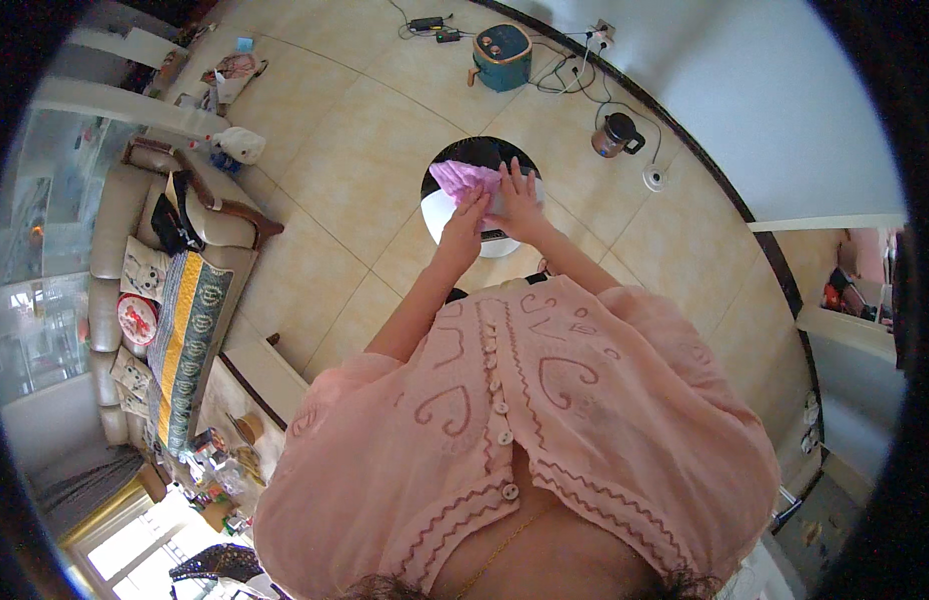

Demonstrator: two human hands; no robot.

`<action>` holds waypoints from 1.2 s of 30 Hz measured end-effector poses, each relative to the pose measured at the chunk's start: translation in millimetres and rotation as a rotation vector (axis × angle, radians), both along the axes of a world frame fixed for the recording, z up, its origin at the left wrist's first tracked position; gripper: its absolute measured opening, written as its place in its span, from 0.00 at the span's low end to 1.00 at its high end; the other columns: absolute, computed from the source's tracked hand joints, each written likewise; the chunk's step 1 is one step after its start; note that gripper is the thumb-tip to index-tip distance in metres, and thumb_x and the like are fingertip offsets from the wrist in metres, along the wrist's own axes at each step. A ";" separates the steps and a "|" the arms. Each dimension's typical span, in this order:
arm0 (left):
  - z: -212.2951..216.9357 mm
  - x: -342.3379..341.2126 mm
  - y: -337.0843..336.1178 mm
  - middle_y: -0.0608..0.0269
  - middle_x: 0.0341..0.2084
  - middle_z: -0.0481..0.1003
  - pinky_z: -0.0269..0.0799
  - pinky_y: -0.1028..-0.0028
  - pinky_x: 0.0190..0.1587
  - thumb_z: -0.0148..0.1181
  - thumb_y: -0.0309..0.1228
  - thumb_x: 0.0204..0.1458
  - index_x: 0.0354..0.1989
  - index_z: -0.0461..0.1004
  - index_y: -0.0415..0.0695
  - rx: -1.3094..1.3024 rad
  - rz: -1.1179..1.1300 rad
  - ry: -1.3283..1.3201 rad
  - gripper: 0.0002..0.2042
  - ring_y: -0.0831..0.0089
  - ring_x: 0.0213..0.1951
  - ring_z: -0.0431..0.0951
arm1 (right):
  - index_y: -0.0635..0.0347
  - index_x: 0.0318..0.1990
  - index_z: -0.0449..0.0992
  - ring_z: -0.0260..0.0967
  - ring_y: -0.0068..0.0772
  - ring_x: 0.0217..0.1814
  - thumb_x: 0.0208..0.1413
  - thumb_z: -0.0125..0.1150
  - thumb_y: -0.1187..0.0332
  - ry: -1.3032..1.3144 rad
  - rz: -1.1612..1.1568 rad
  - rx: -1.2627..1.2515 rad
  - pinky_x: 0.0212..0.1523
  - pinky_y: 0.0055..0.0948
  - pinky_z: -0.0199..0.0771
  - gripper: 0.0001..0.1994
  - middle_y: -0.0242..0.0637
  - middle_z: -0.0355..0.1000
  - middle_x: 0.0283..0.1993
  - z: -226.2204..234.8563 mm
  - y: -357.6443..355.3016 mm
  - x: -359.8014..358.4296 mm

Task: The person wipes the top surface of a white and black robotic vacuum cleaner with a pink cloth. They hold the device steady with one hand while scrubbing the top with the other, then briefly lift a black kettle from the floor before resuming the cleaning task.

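A round black-and-white appliance [440,218] is in front of me above the tiled floor; its exact kind I cannot make out. Bunched over its upper left part is a pink cloth [459,178]. My left hand [465,226] has its fingers closed on the cloth's lower edge. Right beside it, my right hand [521,208] lies against the appliance with its fingers spread, close to the cloth's right end. Both hands hide part of the appliance's middle.
Beyond stand a dark green air fryer [503,60] and an electric kettle [617,136], with cords along the wall. A power adapter [426,23] lies on the floor. To the left are a sofa [225,222] and a cluttered table [230,400].
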State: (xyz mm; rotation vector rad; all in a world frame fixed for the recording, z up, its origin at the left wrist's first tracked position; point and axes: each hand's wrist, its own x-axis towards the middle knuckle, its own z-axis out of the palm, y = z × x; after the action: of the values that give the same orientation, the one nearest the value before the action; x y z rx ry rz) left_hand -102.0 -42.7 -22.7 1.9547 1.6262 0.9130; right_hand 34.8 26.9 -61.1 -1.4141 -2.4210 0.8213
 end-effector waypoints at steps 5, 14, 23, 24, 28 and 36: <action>37.8 24.9 12.7 0.49 0.57 0.57 0.56 0.69 0.58 0.44 0.13 0.41 0.50 0.64 0.37 0.091 -0.072 -0.238 0.22 0.54 0.58 0.59 | 0.59 0.58 0.57 0.43 0.49 0.66 0.47 0.50 0.73 0.465 -0.036 -0.072 0.59 0.41 0.55 0.27 0.49 0.49 0.63 -20.3 36.1 44.3; -7.7 1.4 16.0 0.55 0.64 0.33 0.38 0.49 0.60 0.54 0.43 0.48 0.64 0.38 0.51 -0.250 0.218 0.306 0.38 0.51 0.65 0.33 | 0.53 0.57 0.60 0.49 0.44 0.64 0.48 0.47 0.73 0.157 0.134 0.425 0.62 0.52 0.42 0.25 0.45 0.55 0.60 13.4 -3.8 11.2; -26.4 2.5 12.0 0.52 0.64 0.30 0.33 0.45 0.59 0.46 0.51 0.51 0.65 0.35 0.51 -0.278 0.215 0.302 0.38 0.49 0.64 0.29 | 0.61 0.54 0.63 0.52 0.43 0.62 0.47 0.47 0.75 0.331 -0.028 0.390 0.62 0.37 0.48 0.23 0.39 0.59 0.58 -12.9 25.3 37.1; -25.8 3.9 13.3 0.53 0.64 0.30 0.32 0.46 0.60 0.46 0.51 0.51 0.65 0.35 0.51 -0.282 0.213 0.308 0.38 0.49 0.64 0.29 | 0.61 0.53 0.64 0.56 0.42 0.60 0.47 0.47 0.76 0.373 -0.067 0.357 0.60 0.35 0.52 0.22 0.39 0.62 0.56 -15.6 29.8 42.5; -27.4 1.8 19.4 0.53 0.64 0.30 0.33 0.46 0.60 0.46 0.52 0.50 0.65 0.35 0.50 -0.295 0.204 0.325 0.39 0.50 0.65 0.29 | 0.60 0.48 0.69 0.70 0.33 0.43 0.49 0.47 0.79 0.455 -0.247 0.056 0.46 0.27 0.69 0.17 0.40 0.72 0.42 -15.0 48.7 53.1; -13.3 27.8 19.7 0.49 0.63 0.25 0.38 0.37 0.55 0.58 0.62 0.32 0.63 0.28 0.42 -0.371 0.320 0.350 0.59 0.43 0.63 0.24 | 0.57 0.43 0.72 0.70 0.27 0.43 0.51 0.48 0.76 0.564 0.140 0.069 0.42 0.26 0.69 0.12 0.35 0.71 0.46 65.9 41.4 -1.1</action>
State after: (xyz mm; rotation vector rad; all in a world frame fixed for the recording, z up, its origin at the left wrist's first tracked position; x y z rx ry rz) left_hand -74.2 -23.0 -36.0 1.6886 2.1708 0.3391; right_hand 33.7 68.3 4.8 -0.8427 -2.0937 0.9959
